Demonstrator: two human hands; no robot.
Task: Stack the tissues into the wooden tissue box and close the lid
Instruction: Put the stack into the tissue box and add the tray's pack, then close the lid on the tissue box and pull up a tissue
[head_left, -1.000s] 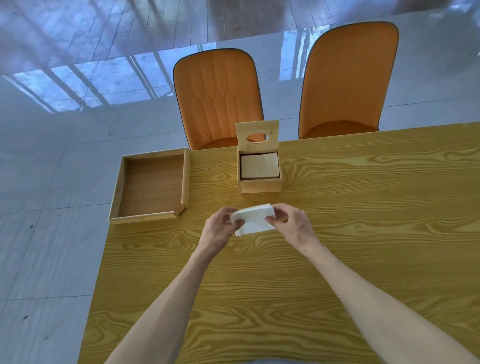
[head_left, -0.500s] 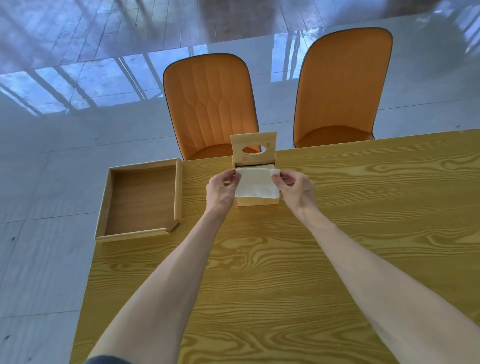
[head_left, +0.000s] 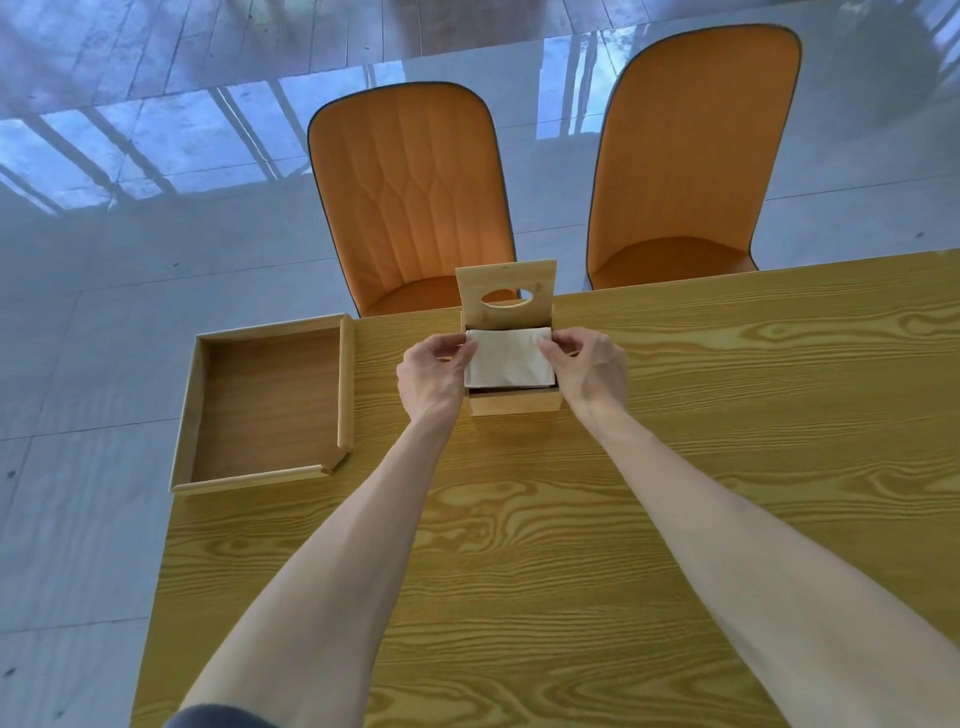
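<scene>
Both hands, left hand (head_left: 434, 376) and right hand (head_left: 589, 371), pinch opposite ends of the folded white tissue (head_left: 509, 358), held level directly over the open square wooden tissue box (head_left: 514, 402), upright lid (head_left: 506, 299) behind.

Looks like a home dining area or a showroom-type room, can't tell which. Evidence: long wood-grain table (head_left: 675, 415); two orange upholstered chairs (head_left: 415, 208) tucked at its far edge; glossy pale tile floor (head_left: 78, 312) beyond the table reflecting window frames; empty wooden tray (head_left: 270, 395) on the table's left end.
</scene>
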